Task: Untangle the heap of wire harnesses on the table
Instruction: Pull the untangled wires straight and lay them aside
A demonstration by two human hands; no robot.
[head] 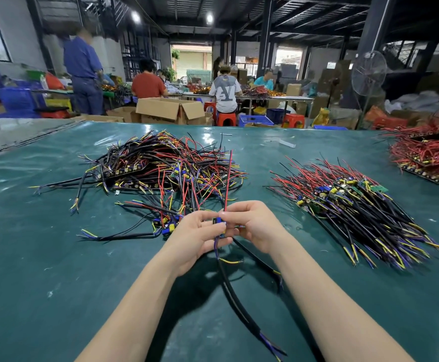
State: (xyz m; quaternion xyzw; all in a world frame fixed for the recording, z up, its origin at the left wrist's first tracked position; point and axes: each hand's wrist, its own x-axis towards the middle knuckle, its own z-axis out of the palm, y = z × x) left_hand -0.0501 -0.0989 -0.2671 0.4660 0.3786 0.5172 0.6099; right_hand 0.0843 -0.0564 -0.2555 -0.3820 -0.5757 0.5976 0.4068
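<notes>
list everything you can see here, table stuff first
tangled heap of wire harnesses: one, black, red, yellow, blue, table's left-centre
sorted harness pile: one, same colours, table's right
red-wire pile: one, red, far right edge
held wire harness: one, black cable, red wire, between both hands
table: one, green
cardboard boxes: several, brown, behind table
stools: several, red, behind table
fan: one, grey, right rear
workers: about five, rear benches
left hand: pinches harness
right hand: pinches harness

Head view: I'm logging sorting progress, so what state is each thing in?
Heap: tangled, on the table.
Pile on the right: wires lined up side by side.
Harness: held by both hands, red wire pointing up.
Left hand: pinching the harness.
Right hand: pinching the harness.
Cardboard box: flaps open.
</notes>
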